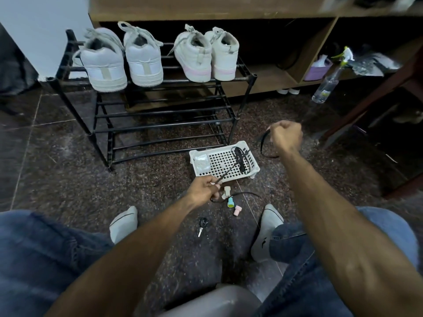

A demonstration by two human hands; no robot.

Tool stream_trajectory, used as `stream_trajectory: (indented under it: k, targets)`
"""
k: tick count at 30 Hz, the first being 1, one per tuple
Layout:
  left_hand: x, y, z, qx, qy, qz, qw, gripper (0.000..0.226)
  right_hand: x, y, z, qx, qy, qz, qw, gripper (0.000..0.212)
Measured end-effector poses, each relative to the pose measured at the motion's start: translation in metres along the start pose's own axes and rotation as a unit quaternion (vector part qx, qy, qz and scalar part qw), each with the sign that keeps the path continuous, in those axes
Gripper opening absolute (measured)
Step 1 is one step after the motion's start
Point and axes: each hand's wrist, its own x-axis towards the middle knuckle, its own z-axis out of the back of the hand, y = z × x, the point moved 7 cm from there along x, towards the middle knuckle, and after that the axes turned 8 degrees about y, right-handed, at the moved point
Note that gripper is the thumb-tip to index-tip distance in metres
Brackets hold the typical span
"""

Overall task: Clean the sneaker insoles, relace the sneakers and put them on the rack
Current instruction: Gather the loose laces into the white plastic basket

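On the dark speckled floor (68, 170) just near of the black shoe rack (160, 124), a white perforated plastic basket (254, 167) sits between the person's knees and the rack, prob. as a catch-all for small parts so nothing gets lost. A black shoelace (238, 156) lies bundled in its right half w/ one end drawn out toward the near-left, where the left hand (202, 191) pinches it btwn thumb and fingers, taut, as if to pull it free of the tangle. The right hand (286, 136), far-right of the basket, is clenched round a second black lace (263, 143) that loops down below the fist; held apart likely to keep the two laces from knotting together.

Two pairs of white sneakers sit on the rack's top tier, heels toward the camera: left pair (119, 62) w/ beige heel tabs, right pair (206, 56) w/ pink midsole trim. Both look laced already, so that part seems done; lower tiers hold nothing visible.

Near the left hand: small cream, teal and pink caps or stoppers (231, 202), exact kind unclear, plus a key (202, 226) further near. A clear spray bottle (326, 86) leans at far right, within reach for cleaning. Insoles not visible.
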Motion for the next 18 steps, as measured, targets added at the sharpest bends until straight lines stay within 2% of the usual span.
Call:
stream_trajectory:
  k: [2, 4, 7, 11, 14, 16, 18]
  targets:
    - [-0.001, 0.000, 0.012, 0.041, -0.017, 0.003, 0.999, 0.007, 0.000, 0.001, 0.013, 0.008, -0.044, -0.013, 0.999, 0.024]
    - [-0.003, -0.007, 0.023, 0.049, -0.028, -0.005, 0.998, 0.013, -0.003, 0.005, 0.020, -0.024, -0.066, -0.012, 0.997, 0.023]
    - [-0.008, -0.042, 0.035, 0.036, -0.038, -0.054, 0.997, 0.024, -0.008, 0.004, 0.018, -0.125, -0.057, -0.019, 0.990, 0.026]
    - [-0.011, -0.104, 0.046, 0.051, -0.061, -0.139, 0.987, 0.019, -0.023, -0.002, 0.003, -0.201, 0.013, -0.030, 0.979, 0.023]
    - [-0.017, -0.143, 0.049, 0.072, -0.072, -0.186, 0.977, 0.023, -0.028, -0.011, -0.013, -0.219, 0.069, -0.026, 0.973, 0.015]
    - [-0.022, -0.160, 0.048, 0.102, -0.069, -0.211, 0.970, 0.024, -0.028, -0.012, -0.028, -0.180, 0.129, -0.007, 0.975, 0.019]
    - [-0.026, -0.172, 0.046, 0.138, -0.058, -0.232, 0.961, 0.021, -0.028, -0.005, -0.045, -0.094, 0.211, 0.031, 0.972, 0.032]
